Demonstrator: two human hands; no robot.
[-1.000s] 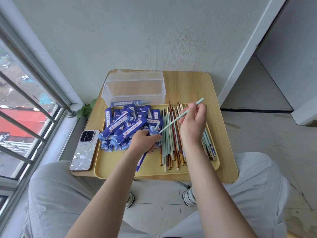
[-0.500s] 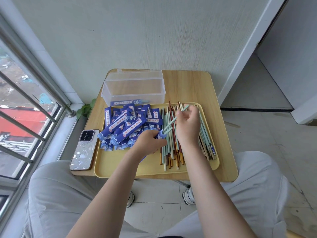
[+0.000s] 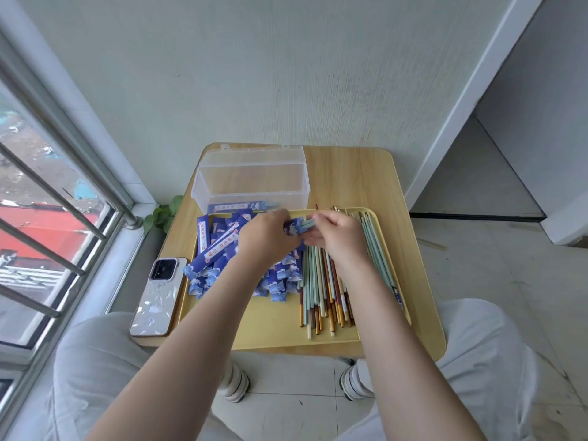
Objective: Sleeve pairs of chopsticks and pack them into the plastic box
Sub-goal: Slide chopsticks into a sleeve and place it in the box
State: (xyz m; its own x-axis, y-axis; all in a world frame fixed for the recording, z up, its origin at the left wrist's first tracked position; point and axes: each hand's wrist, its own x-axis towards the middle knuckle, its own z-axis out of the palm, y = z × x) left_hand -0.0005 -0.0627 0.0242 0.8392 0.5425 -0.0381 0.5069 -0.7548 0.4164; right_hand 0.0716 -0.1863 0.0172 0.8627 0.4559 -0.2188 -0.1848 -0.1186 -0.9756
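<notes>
The sleeve (image 3: 294,226) in work is a narrow blue paper tube with white cloud prints. The left hand (image 3: 265,238) holds it with curled fingers above the far part of the yellow tray (image 3: 270,326). From its open end two pale mint chopstick ends (image 3: 308,222) come out only a little. The right hand (image 3: 339,238) meets them there, fingers bent around the ends, though the exact grip is partly hidden.

On the tray, the empty sleeves (image 3: 219,249) lie in a loose heap at its left side, all the same blue with a white label strip. The loose chopsticks (image 3: 321,291) lie at its right side in mint, brown and orange tones. Just behind the tray stands the clear plastic box (image 3: 251,183), lid open, with one sleeved pair (image 3: 241,206) inside at the near wall.
</notes>
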